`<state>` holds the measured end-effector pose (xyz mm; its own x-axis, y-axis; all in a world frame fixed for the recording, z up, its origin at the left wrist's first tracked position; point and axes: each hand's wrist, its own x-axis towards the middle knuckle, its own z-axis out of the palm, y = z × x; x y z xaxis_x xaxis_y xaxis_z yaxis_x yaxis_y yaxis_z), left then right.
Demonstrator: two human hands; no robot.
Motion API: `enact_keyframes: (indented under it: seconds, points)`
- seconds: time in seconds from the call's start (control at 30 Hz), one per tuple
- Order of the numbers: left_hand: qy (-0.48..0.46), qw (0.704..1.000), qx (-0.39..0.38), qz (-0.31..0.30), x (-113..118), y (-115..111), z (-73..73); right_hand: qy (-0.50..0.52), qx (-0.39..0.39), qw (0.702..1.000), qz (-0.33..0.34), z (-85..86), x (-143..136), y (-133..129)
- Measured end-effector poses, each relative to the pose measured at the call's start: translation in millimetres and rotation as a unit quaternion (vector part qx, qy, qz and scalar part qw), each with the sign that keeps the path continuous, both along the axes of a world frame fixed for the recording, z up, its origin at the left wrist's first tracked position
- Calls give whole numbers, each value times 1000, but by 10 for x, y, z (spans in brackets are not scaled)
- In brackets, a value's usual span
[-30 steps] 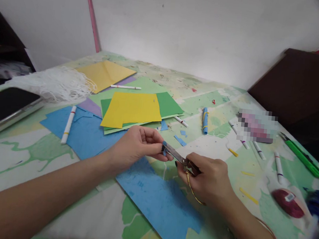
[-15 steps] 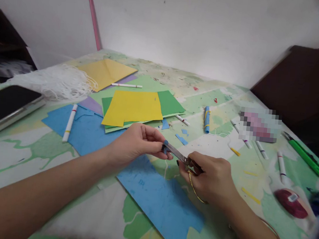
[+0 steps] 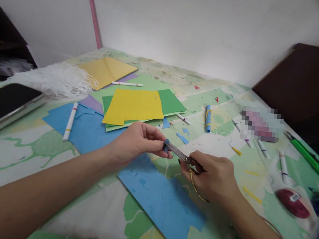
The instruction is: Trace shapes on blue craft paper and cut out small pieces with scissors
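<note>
My left hand (image 3: 143, 142) pinches a small dark blue piece (image 3: 166, 143) between thumb and fingers; most of it is hidden, so its material cannot be made out. My right hand (image 3: 213, 175) is closed round the handles of a pair of scissors (image 3: 181, 155), whose blades point left and meet the blue piece at my left fingertips. Beneath both hands lies a cut sheet of blue paper (image 3: 163, 198). A rolled blue paper tube (image 3: 208, 118) with yellow bands and a white string stands off beyond my right hand.
Yellow paper (image 3: 135, 106) overlaps green sheets (image 3: 172, 100) behind my left hand. White string (image 3: 58, 81) and a black-screened device (image 3: 8, 107) lie left. Markers (image 3: 70, 122), blue scraps (image 3: 182, 138), yellow strips (image 3: 252, 195), a green cutter (image 3: 309, 156) and dark red yarn (image 3: 292, 203) are scattered around.
Both hands keep nearly the same pose, with the scissors still at the blue piece. The whole view has shifted very slightly; nothing on the table has visibly moved.
</note>
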<state>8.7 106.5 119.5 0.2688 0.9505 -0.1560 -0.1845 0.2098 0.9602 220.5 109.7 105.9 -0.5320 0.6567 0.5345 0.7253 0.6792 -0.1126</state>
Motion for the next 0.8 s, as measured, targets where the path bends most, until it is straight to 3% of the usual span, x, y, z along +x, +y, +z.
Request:
enact_keyframes:
  seconds: [0.8]
  points:
    - [-27, 999, -28, -2, 0, 5, 19, -3, 35, 999, 9, 14, -4, 0]
